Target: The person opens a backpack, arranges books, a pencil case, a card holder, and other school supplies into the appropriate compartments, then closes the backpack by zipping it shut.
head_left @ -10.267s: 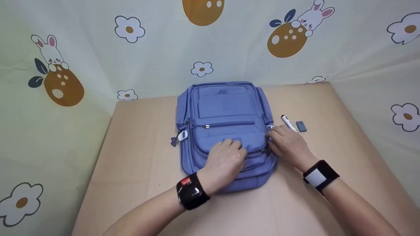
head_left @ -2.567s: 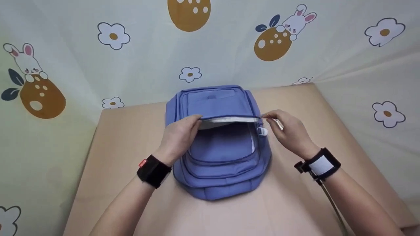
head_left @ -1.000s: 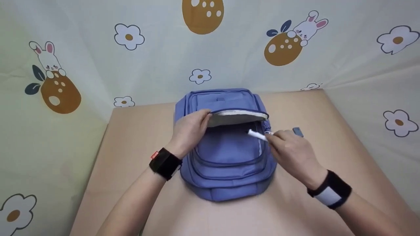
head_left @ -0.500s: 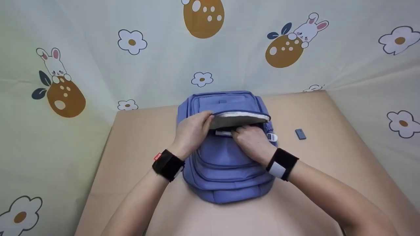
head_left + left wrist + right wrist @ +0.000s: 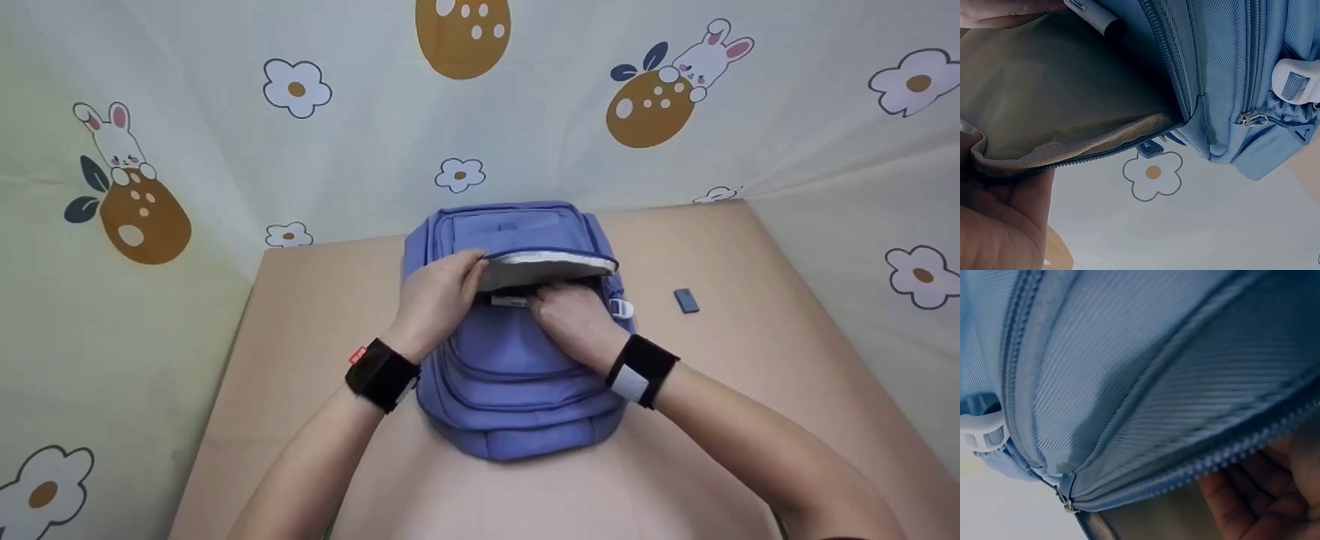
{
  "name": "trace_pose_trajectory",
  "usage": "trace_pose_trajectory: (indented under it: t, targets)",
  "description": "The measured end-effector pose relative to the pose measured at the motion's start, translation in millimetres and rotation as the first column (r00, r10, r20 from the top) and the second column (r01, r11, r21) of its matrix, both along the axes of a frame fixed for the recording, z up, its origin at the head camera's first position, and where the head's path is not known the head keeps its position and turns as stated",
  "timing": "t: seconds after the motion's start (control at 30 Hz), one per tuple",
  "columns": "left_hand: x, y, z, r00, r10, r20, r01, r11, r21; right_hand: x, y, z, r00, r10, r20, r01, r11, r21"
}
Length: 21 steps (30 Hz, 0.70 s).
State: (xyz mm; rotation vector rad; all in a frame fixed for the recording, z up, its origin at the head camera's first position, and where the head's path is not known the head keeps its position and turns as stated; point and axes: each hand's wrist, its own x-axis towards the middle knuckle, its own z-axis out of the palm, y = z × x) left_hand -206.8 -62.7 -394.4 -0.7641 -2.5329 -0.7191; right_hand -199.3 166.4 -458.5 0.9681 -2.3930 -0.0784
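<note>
The blue backpack (image 5: pixel 525 442) lies on its back with its front pocket unzipped. My left hand (image 5: pixel 439 296) pinches the edge of the pocket flap (image 5: pixel 551 270) and holds it raised, showing a pale lining; the left wrist view has the thumb and fingers on that hem. Inside the pocket mouth, my right hand (image 5: pixel 574 319) holds a white marker (image 5: pixel 508 301) lying crosswise. Its dark cap end shows in the left wrist view, where the marker (image 5: pixel 1090 16) points into the pocket. The right fingertips are partly hidden under the flap.
A small grey-blue block (image 5: pixel 685 301), perhaps an eraser, lies on the tan tabletop (image 5: pixel 322 300) right of the backpack. A white buckle (image 5: pixel 621 309) sits on the bag's right side. A printed curtain (image 5: pixel 375 150) stands behind and at both sides.
Earlier the pocket was zipped and the marker lay on the table. The flap was then lifted. A second ago my right hand held the marker beside the opening; it has since moved left into the pocket.
</note>
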Motion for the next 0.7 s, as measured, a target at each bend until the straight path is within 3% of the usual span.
trace_pose_trajectory:
  t: [0.47, 0.7]
  targets:
    - [-0.7, 0.1, -1.9, 1.000, 0.003, -0.008, -0.003, 1.000, 0.002, 4.3, 5.2, -1.8, 0.998, 0.031, -0.055, -0.031, 1.000, 0.000]
    - [-1.4, 0.2, -0.9, 1.000, 0.006, 0.008, -0.006, 1.000, -0.003, 27.2, 22.7, 7.9, 0.983, 0.154, -0.099, -0.163, 0.983, -0.082]
